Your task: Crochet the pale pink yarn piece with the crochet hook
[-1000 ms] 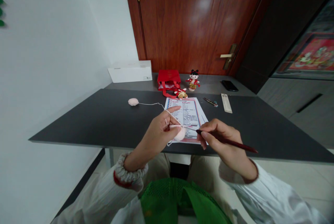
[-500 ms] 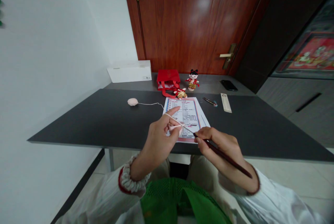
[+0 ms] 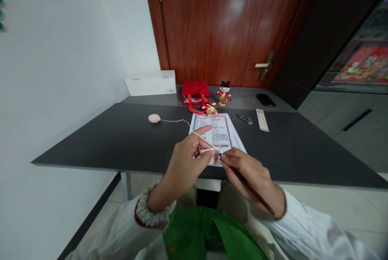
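My left hand (image 3: 189, 157) pinches a small pale pink crochet piece (image 3: 214, 157) between thumb and fingers, its index finger stretched forward with yarn looped over it. From that finger the pale yarn (image 3: 174, 121) runs across the table to a pink yarn ball (image 3: 154, 118). In my right hand (image 3: 250, 173) is a crochet hook with a dark brown handle (image 3: 253, 190), held like a pen. The hook's tip meets the crochet piece, where fingers and yarn partly hide it. Beneath both hands lies a printed sheet (image 3: 222, 126).
Behind the sheet are a red bag (image 3: 195, 92), a small crocheted figure (image 3: 209, 109) lying down and a standing doll (image 3: 224, 93). Small scissors (image 3: 243, 118), a pale flat strip (image 3: 262, 120) and a black phone (image 3: 266, 99) lie to the right. A white box (image 3: 150, 82) sits at back left.
My right hand has moved left and closer to my left hand, bringing the hook into the crochet piece. The metal shaft shows less now. The left fingers have shifted slightly right.
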The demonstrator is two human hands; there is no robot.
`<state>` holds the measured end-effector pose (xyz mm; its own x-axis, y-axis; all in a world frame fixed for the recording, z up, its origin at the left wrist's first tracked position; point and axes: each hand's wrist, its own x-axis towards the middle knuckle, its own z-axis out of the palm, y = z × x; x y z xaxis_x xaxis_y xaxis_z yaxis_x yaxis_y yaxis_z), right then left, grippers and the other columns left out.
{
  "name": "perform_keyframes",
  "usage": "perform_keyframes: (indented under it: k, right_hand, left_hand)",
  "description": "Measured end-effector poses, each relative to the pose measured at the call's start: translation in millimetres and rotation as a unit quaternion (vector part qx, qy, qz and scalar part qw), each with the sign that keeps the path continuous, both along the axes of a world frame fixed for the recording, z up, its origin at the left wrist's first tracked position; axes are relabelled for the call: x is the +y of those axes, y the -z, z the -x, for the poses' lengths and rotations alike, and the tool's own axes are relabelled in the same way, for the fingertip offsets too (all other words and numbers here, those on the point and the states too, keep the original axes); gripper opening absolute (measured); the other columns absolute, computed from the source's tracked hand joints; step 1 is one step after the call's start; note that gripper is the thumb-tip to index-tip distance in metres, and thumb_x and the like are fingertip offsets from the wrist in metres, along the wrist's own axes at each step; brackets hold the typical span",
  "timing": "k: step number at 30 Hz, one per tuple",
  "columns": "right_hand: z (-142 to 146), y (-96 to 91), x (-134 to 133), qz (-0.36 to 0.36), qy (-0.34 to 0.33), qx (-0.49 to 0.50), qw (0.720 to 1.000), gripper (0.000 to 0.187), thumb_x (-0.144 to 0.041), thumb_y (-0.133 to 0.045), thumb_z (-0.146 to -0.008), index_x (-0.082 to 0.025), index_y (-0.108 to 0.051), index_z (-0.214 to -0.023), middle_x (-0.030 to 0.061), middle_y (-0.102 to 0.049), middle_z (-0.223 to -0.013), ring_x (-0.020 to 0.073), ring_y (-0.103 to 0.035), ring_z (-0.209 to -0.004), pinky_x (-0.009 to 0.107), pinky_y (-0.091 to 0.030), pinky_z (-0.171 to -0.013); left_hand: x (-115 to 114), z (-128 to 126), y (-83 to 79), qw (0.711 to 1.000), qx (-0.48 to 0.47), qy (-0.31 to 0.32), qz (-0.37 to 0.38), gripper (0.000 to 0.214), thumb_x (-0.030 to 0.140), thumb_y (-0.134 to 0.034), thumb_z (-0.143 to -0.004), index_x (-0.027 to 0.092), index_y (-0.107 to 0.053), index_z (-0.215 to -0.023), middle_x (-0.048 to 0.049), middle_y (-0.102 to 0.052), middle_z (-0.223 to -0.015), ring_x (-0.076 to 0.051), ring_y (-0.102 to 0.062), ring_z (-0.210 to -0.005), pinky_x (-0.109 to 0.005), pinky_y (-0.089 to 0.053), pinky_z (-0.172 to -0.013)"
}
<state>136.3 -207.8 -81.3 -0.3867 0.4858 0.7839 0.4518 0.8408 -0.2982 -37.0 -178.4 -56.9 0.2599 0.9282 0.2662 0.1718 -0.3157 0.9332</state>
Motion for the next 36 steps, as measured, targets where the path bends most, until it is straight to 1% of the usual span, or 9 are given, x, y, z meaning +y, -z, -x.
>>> perform_keyframes:
  k: [4, 9, 16, 19, 22, 25, 28, 32, 36]
  right_hand:
    - [-8.7, 7.9, 12.5, -0.102, -0.023, -0.091, 0.990, 0.018, -0.003, -0.048, -0.088, -0.013, -0.054, -0.103, 0.0117, -0.064, -0.083, 0.0187, -0.060, -0.076, 0.030, -0.050, -0.061]
    - [-10.9, 9.7, 19.1, -0.190, 0.021, -0.166, 0.968, 0.015, -0.004, -0.047, -0.089, -0.017, -0.054, -0.092, 0.0060, -0.061, -0.072, 0.0157, -0.053, -0.064, 0.028, -0.046, -0.054]
    - [-7.3, 16.4, 12.2, -0.171, 0.069, -0.155, 0.971, 0.016, -0.005, -0.048, -0.089, -0.013, -0.055, -0.100, 0.0081, -0.061, -0.074, 0.0181, -0.055, -0.067, 0.030, -0.047, -0.056]
    - [-12.3, 14.0, 12.5, -0.145, 0.020, -0.150, 0.978, 0.018, -0.005, -0.047, -0.089, -0.014, -0.053, -0.103, 0.0090, -0.062, -0.080, 0.0169, -0.055, -0.069, 0.029, -0.048, -0.057]
    - [-11.9, 12.2, 12.5, -0.180, 0.016, -0.147, 0.972, 0.018, -0.002, -0.049, -0.088, -0.015, -0.052, -0.100, 0.0093, -0.063, -0.081, 0.0163, -0.054, -0.068, 0.029, -0.048, -0.057]
    - [-2.4, 12.9, 7.7, -0.200, 0.077, -0.144, 0.966, 0.015, -0.002, -0.048, -0.087, -0.014, -0.054, -0.095, 0.0083, -0.061, -0.073, 0.0176, -0.054, -0.066, 0.030, -0.047, -0.057]
    - [7.1, 13.0, 0.0, -0.159, 0.109, -0.106, 0.976, 0.014, -0.002, -0.049, -0.086, -0.015, -0.054, -0.091, 0.0064, -0.058, -0.068, 0.0175, -0.052, -0.063, 0.029, -0.044, -0.053]
    - [6.4, 11.6, -7.0, -0.108, 0.058, -0.049, 0.991, 0.018, 0.000, -0.051, -0.084, -0.018, -0.053, -0.087, 0.0045, -0.058, -0.067, 0.0167, -0.054, -0.063, 0.027, -0.045, -0.055]
    - [-0.7, 11.3, -8.6, 0.065, 0.049, 0.086, 0.993, 0.013, -0.007, -0.053, -0.087, -0.021, -0.053, -0.086, 0.0009, -0.060, -0.070, 0.0134, -0.057, -0.061, 0.024, -0.046, -0.056]
  left_hand:
    - [3.9, -1.7, 4.1, 0.980, -0.118, 0.093, 0.132, 0.056, 0.015, -0.069, -0.072, 0.015, -0.052, -0.125, 0.0032, -0.061, -0.067, -0.013, -0.057, -0.067, -0.027, -0.042, -0.071]
    - [6.6, -2.6, 7.6, 0.924, -0.232, 0.142, 0.267, 0.068, 0.014, -0.073, -0.067, 0.011, -0.046, -0.130, 0.0024, -0.061, -0.071, -0.014, -0.058, -0.074, -0.029, -0.042, -0.078]
    - [10.4, -2.8, 4.9, 0.961, -0.183, 0.090, 0.187, 0.075, 0.015, -0.072, -0.071, 0.012, -0.040, -0.138, 0.0043, -0.061, -0.066, -0.010, -0.053, -0.062, -0.024, -0.039, -0.066]
    - [11.8, 0.7, 3.1, 0.949, -0.186, 0.125, 0.220, 0.078, 0.015, -0.073, -0.069, 0.012, -0.038, -0.139, 0.0029, -0.062, -0.069, -0.011, -0.055, -0.067, -0.025, -0.040, -0.069]
    - [11.6, 1.4, 2.3, 0.923, -0.217, 0.164, 0.273, 0.073, 0.013, -0.072, -0.067, 0.011, -0.044, -0.134, 0.0020, -0.061, -0.071, -0.012, -0.057, -0.069, -0.027, -0.042, -0.072]
    - [11.3, -1.0, 2.2, 0.948, -0.202, 0.116, 0.217, 0.062, 0.014, -0.071, -0.069, 0.012, -0.051, -0.128, 0.0036, -0.058, -0.067, -0.011, -0.055, -0.066, -0.026, -0.042, -0.070]
    - [12.0, -1.5, 2.4, 0.982, -0.137, 0.044, 0.122, 0.057, 0.016, -0.070, -0.071, 0.014, -0.054, -0.126, 0.0018, -0.061, -0.070, -0.014, -0.057, -0.071, -0.026, -0.043, -0.071]
    - [13.0, 2.8, 4.5, 0.996, -0.061, 0.028, 0.065, 0.052, 0.016, -0.065, -0.075, 0.017, -0.054, -0.126, -0.0012, -0.064, -0.078, -0.016, -0.060, -0.075, -0.028, -0.046, -0.073]
    - [14.1, 7.2, 11.0, 0.999, -0.020, 0.036, 0.019, 0.051, 0.017, -0.062, -0.079, 0.019, -0.052, -0.129, -0.0035, -0.066, -0.085, -0.018, -0.062, -0.083, -0.031, -0.048, -0.081]
